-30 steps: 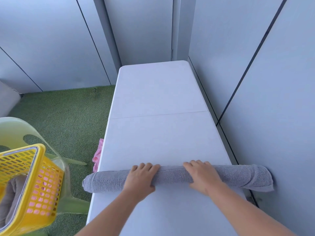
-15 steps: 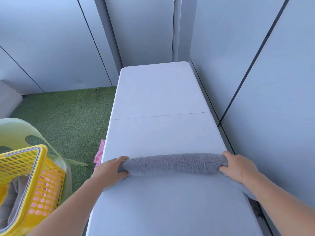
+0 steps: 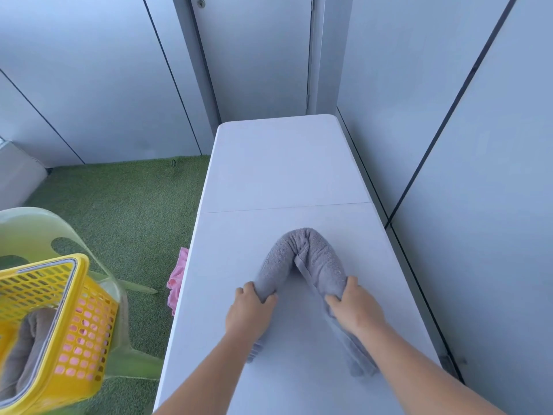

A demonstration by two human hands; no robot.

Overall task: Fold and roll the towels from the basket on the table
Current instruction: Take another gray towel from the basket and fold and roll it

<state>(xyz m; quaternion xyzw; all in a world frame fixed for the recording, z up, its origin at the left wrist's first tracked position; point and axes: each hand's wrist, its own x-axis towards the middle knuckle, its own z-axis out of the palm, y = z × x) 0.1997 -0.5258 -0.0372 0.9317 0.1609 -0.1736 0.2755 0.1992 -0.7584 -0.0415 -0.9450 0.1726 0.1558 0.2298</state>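
One view: head camera, looking down along the table.
Left hand: fingers and thumb curled round the left leg of the rolled towel, clamping it against the tabletop.
Right hand: gripping the right leg of the same roll in the same way. It is set apart from the other hand, with bare tabletop between them.
Grey towel: rolled and bent into an upside-down V on the near half of the table, with the bend pointing away from the person. Both ends trail back under the wrists.
Table: white and long, with a seam across its middle and its right side along the wall panels.
Basket: yellow and perforated, at the left on a pale green chair, well apart from the roll.
Second towel: grey, lying inside the basket.
Pink cloth: just beside the table's left edge — whether it hangs or lies on the floor, I cannot tell.
Turf: green, covering the floor at the left.
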